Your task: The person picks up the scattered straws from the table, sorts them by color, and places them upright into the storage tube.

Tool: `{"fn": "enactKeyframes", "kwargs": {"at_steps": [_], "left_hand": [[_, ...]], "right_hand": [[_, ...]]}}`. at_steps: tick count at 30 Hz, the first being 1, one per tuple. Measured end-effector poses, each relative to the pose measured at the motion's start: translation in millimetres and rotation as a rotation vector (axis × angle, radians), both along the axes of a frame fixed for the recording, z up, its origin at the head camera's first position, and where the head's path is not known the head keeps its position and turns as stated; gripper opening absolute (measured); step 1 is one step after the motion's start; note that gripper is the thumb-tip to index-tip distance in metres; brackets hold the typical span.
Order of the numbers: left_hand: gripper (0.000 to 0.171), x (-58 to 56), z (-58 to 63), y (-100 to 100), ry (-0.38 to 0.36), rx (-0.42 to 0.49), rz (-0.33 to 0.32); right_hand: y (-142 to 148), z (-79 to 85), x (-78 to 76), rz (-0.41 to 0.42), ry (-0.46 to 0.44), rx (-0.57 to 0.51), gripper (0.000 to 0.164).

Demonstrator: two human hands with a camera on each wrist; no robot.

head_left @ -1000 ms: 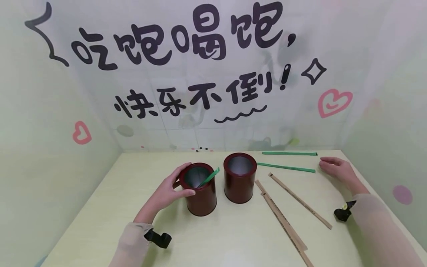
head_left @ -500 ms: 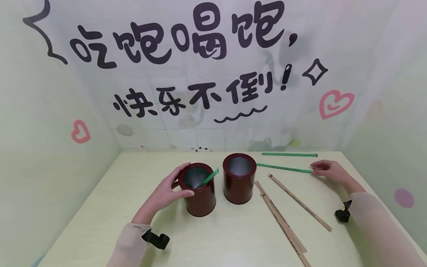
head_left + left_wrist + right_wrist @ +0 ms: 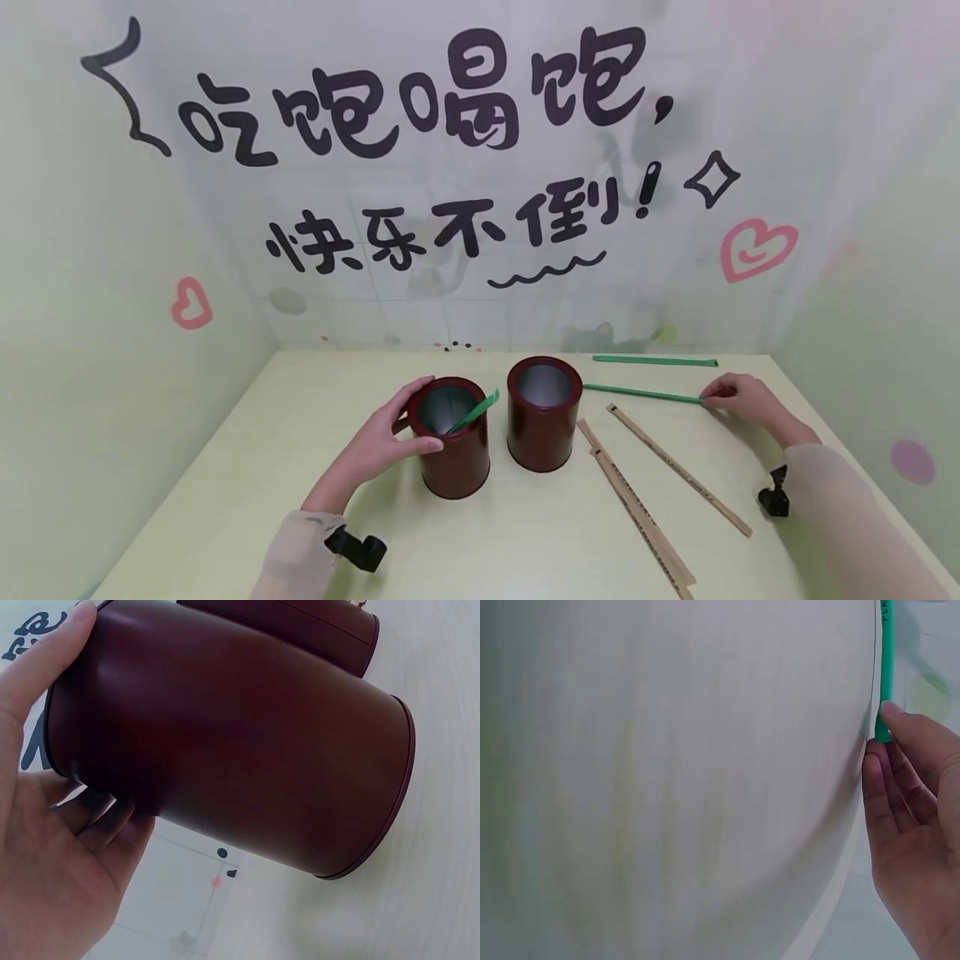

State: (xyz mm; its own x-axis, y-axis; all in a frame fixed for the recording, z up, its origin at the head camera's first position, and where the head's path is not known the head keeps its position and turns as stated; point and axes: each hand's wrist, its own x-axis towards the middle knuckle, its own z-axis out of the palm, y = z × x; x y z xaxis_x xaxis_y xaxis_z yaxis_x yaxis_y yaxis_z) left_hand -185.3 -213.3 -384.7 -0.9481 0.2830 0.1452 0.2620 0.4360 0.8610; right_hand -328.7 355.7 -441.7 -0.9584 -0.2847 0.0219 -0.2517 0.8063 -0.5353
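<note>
My left hand (image 3: pixel 382 442) grips the near-left dark red canister (image 3: pixel 456 467) by its upper side, thumb at the front near the rim. A green wrapped straw (image 3: pixel 476 411) leans inside it, with its top end sticking out. In the left wrist view the fingers curl round the canister (image 3: pixel 240 742). My right hand (image 3: pixel 753 407) pinches the right end of another green wrapped straw (image 3: pixel 645 392) lying on the table. The right wrist view shows thumb and fingers at that straw's end (image 3: pixel 886 675), which bears printed letters.
A second dark red canister (image 3: pixel 542 433) stands upright to the right of the held one. Behind lies one more green straw (image 3: pixel 656 361). Several slim brown paper-wrapped sticks (image 3: pixel 678 469) lie on the table (image 3: pixel 510 550) at right. A printed white sheet (image 3: pixel 420 325) hangs behind.
My right hand has moved left to the end of the green straw and now pinches it. The left hand keeps its grip on the canister. The head view has tilted up slightly.
</note>
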Motion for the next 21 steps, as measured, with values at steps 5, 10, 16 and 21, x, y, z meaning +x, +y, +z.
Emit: {"fn": "enactKeyframes", "kwargs": {"at_steps": [5,10,16,21], "left_hand": [[0.086,0.2,0.4,2.9,0.007,-0.002,0.0],[0.086,-1.0,1.1,3.8,0.003,-0.003,0.0],[0.086,-2.1,0.8,4.1,0.004,-0.017,0.012],[0.086,-3.3,-0.4,4.3,0.005,-0.025,0.012]], "right_hand": [[2.6,3.9,9.9,0.013,0.018,-0.048,0.017],[1.0,18.0,18.3,0.022,0.029,-0.199,0.024],[-8.2,39.4,23.2,-0.024,0.048,-0.41,0.032],[-16.6,58.6,25.4,-0.06,0.055,-0.602,0.014]]}}
